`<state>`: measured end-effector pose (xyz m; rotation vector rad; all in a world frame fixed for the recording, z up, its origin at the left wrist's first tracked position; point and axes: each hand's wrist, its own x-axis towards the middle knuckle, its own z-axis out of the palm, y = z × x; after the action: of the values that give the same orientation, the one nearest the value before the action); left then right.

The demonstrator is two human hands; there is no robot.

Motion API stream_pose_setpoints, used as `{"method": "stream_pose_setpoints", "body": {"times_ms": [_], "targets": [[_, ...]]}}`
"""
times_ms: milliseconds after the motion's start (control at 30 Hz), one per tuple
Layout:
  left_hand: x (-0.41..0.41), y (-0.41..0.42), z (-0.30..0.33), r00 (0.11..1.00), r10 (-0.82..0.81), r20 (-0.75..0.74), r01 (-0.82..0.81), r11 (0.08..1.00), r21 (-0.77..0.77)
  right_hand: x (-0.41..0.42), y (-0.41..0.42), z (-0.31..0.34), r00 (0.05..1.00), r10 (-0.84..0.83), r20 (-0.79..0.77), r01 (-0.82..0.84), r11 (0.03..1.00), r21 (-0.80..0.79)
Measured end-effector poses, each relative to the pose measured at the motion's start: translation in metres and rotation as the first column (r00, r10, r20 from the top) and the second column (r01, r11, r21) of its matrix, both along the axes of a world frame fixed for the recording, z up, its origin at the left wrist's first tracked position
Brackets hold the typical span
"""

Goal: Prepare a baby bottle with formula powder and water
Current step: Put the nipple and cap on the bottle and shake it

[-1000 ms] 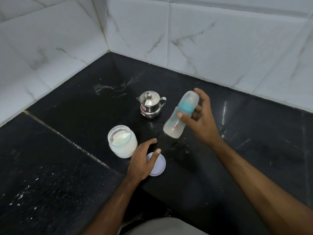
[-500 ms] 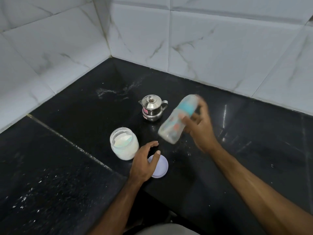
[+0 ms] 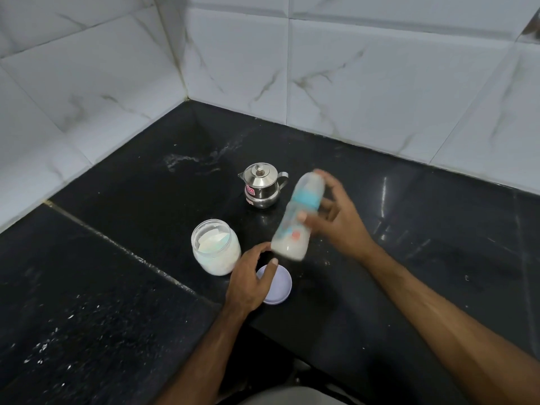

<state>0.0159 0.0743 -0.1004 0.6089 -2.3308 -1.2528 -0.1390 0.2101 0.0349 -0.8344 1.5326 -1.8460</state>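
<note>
One baby bottle [image 3: 298,217] tilted in right hand [image 3: 339,220]

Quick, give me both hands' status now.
Left hand: open, holding nothing, fingers over the lilac lid.
Right hand: gripping the capped baby bottle, tilted above the counter.

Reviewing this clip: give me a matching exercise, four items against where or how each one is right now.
Items:
1. baby bottle
2. powder jar
3. lilac lid
4. steel kettle

States:
A. flat on the counter, under the left hand
B. closed, nearest the wall
C. tilted, in the right hand grip
D. open, standing upright

Pairs: 1-C, 2-D, 3-A, 4-B
</note>
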Motion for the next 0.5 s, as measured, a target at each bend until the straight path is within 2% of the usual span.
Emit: {"method": "stream_pose_setpoints", "body": {"times_ms": [67,100,133,200,233,267,300,367,400,433,500], "targets": [[0.0,0.002,0.002,1.0,0.019,-0.012,-0.019,1.0,-0.003,-0.007,-0.001,0.006,0.972,-0.163,0.17,0.183,0.977,-0.108],[0.0,0.002,0.003,1.0,0.021,-0.012,-0.021,1.0,-0.007,-0.008,-0.001,0.006,0.97,-0.175,0.167,0.195,0.974,-0.115],[0.0,0.002,0.002,1.0,0.019,-0.011,-0.019,1.0,-0.014,-0.007,-0.001,0.004,0.986,-0.132,0.106,0.141,0.986,-0.084],[-0.001,0.0,0.001,1.0,-0.002,-0.004,0.002,1.0,-0.011,0.002,0.0,0.001,0.994,0.093,-0.062,-0.088,0.993,0.072],[-0.001,0.0,0.0,1.0,-0.012,-0.003,0.012,1.0,-0.012,0.004,0.001,-0.001,0.982,0.165,-0.095,-0.153,0.981,0.12],[-0.001,0.0,0.0,1.0,-0.011,-0.005,0.01,1.0,-0.023,0.003,0.0,0.0,0.985,0.147,-0.089,-0.137,0.985,0.109],[-0.001,0.0,0.001,1.0,0.0,-0.006,0.0,0.999,-0.033,0.0,-0.002,0.002,0.998,0.058,-0.04,-0.055,0.997,0.056],[-0.001,0.002,0.002,1.0,0.016,-0.017,-0.017,1.0,-0.026,-0.006,-0.004,0.006,0.978,-0.139,0.157,0.153,0.985,-0.077],[-0.001,0.002,0.002,1.0,0.017,-0.019,-0.018,1.0,-0.022,-0.007,-0.004,0.006,0.962,-0.173,0.21,0.199,0.974,-0.11],[-0.001,0.002,0.003,1.0,0.016,-0.012,-0.016,1.0,-0.025,-0.006,-0.004,0.004,0.967,-0.164,0.197,0.187,0.977,-0.104],[-0.001,0.001,0.003,1.0,0.006,0.007,-0.005,0.999,-0.034,0.002,-0.002,0.002,0.998,-0.011,0.055,0.011,1.0,0.005]]}}
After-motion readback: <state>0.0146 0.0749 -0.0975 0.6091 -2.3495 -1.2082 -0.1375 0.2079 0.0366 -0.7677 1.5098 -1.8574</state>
